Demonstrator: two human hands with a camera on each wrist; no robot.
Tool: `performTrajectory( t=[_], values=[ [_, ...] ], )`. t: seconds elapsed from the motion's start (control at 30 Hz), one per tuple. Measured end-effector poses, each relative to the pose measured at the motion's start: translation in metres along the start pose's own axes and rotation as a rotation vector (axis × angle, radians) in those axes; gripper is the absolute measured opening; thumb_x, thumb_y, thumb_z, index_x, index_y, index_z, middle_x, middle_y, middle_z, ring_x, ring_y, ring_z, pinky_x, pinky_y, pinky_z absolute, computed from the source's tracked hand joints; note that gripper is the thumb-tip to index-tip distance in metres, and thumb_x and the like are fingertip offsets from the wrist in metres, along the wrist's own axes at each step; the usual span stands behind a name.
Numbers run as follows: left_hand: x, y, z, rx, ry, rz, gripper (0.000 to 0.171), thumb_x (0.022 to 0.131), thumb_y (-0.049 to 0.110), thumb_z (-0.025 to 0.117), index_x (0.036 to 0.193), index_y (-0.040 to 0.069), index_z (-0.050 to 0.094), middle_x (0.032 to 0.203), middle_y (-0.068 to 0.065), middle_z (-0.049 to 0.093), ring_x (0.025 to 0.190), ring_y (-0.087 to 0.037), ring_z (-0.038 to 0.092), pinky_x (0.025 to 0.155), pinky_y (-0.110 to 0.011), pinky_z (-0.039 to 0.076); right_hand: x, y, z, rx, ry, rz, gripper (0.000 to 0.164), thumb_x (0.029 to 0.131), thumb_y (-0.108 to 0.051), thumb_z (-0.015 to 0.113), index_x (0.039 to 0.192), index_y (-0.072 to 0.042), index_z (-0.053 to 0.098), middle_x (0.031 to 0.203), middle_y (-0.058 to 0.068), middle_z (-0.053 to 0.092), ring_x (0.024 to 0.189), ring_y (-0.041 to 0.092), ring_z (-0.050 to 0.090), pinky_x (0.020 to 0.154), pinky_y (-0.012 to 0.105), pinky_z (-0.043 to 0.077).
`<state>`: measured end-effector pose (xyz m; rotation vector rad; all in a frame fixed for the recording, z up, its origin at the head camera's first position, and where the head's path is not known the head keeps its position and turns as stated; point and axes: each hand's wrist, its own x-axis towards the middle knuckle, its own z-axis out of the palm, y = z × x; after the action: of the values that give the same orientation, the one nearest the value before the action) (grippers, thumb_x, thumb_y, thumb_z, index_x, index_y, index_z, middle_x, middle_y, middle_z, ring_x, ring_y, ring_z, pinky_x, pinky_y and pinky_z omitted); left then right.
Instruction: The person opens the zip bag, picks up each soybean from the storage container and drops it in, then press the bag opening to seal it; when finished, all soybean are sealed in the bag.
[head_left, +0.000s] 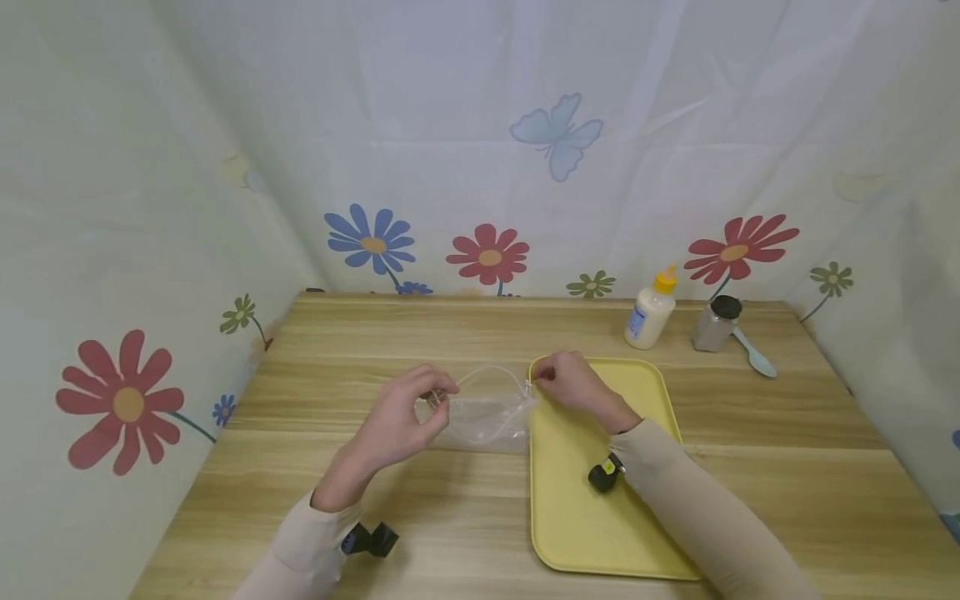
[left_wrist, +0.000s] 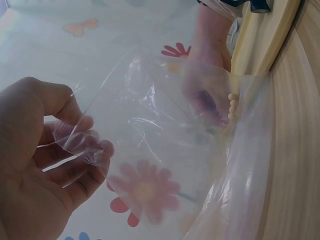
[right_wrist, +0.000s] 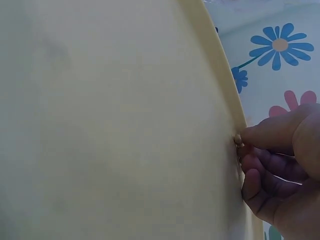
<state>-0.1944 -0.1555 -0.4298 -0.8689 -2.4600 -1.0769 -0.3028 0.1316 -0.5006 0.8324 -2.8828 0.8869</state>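
Note:
My left hand [head_left: 396, 419] pinches the edge of a clear plastic bag [head_left: 483, 421], holding its mouth apart. The see-through film [left_wrist: 145, 115] spreads across the left wrist view. My right hand [head_left: 573, 382] is at the bag's other end, over the left rim of a yellow tray [head_left: 585, 517]. Between its thumb and fingers it pinches a short row of small pale beads [left_wrist: 232, 106]. One bead [right_wrist: 237, 140] shows at the thumb tip in the right wrist view. The beads overlap the bag in the left wrist view.
Behind the tray stands a white bottle [head_left: 649, 317] with a yellow nozzle cap. To its right are a clear jar [head_left: 714, 327] with a black lid and a light blue spoon [head_left: 757, 357]. A flower-printed curtain [head_left: 450, 150] borders the wooden table [head_left: 450, 525].

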Motion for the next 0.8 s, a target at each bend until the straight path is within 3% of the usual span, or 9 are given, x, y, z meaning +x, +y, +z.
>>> performTrajectory(
  t=[0.37,0.8],
  values=[
    [0.0,0.0015,0.0001,0.005,0.001,0.006,0.019,0.082,0.002,0.062,0.096,0.013,0.068,0.093,0.005,0.064,0.078,-0.005,0.06,0.07,-0.025,0.055,0.0016,0.0025,0.0027,-0.085,-0.002,-0.06,0.006,0.083,-0.007,0.072,0.08,-0.011,0.075,0.076,-0.001,0.072,0.07,0.007,0.063,0.065,0.024,0.053],
    [-0.0004,0.002,-0.0011,0.002,-0.002,-0.016,0.02,0.082,0.002,0.062,0.097,0.012,0.068,0.095,0.005,0.064,0.08,-0.006,0.06,0.071,-0.026,0.055,-0.0021,-0.0045,-0.0004,-0.063,-0.022,-0.01,0.004,0.084,-0.009,0.071,0.085,-0.006,0.075,0.079,0.002,0.072,0.072,0.01,0.063,0.067,0.025,0.054]
  ],
)
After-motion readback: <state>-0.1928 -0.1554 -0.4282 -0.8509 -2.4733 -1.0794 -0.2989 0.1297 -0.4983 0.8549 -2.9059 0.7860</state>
